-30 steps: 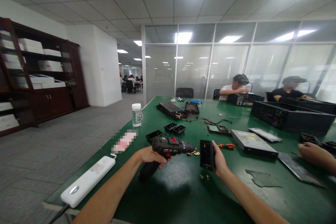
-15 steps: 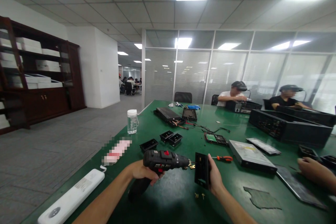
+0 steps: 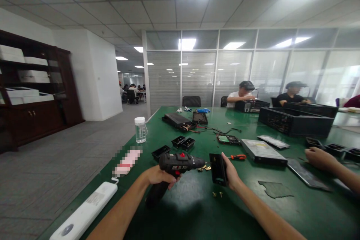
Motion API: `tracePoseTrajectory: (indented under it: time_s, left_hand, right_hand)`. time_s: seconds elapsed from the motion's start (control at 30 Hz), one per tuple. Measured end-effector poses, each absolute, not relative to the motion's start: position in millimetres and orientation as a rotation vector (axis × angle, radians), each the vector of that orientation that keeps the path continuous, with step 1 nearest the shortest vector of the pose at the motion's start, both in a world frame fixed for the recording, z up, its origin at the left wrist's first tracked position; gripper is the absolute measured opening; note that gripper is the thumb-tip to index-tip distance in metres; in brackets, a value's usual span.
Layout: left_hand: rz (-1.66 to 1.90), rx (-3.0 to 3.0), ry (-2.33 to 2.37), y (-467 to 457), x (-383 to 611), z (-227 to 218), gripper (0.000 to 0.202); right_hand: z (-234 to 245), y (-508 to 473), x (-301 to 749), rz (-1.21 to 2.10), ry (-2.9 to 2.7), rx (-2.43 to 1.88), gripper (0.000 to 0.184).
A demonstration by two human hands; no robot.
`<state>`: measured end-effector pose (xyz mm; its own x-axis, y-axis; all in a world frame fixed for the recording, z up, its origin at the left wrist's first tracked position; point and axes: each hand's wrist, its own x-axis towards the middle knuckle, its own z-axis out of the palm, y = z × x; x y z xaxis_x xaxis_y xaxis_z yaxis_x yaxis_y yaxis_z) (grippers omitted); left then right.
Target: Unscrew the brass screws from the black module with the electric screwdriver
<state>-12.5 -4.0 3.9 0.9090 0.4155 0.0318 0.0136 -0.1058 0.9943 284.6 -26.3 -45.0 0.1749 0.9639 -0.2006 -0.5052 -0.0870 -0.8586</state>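
Note:
My left hand (image 3: 163, 177) grips a black cordless drill (image 3: 181, 162) by its handle, with the chuck pointing right. In my right hand (image 3: 231, 172) is a black rectangular plastic housing (image 3: 218, 170), held upright on edge. The drill's bit reaches the near face of this housing; whether it touches a screw is too small to tell. Small brass pieces (image 3: 207, 168) lie on the table behind the chuck, and a few small screws (image 3: 217, 194) lie below the housing. Behind my right hand rests a screwdriver (image 3: 239, 157) with an orange and black handle.
Several black plastic boxes (image 3: 161, 152) stand behind the drill. A white power strip (image 3: 84, 210) and a clear bottle (image 3: 140, 131) line the left edge. To the right are a silver disc drive (image 3: 263, 152), a computer case (image 3: 295, 120) and another person's hand (image 3: 320, 161).
The view has turned slightly right, so the room and far table items shift left. My hands, drill and housing sit a little further right and higher; both grips are unchanged.

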Motion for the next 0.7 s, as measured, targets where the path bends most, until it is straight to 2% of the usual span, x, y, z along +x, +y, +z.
tracePoseTrajectory:
  time_s: [0.7]
  left_hand:
    - [0.375,1.700,0.319,-5.7,-11.8,0.9,0.035]
  right_hand:
    - [-46.6,-27.1,285.2,1.378,-0.573,-0.977,0.039]
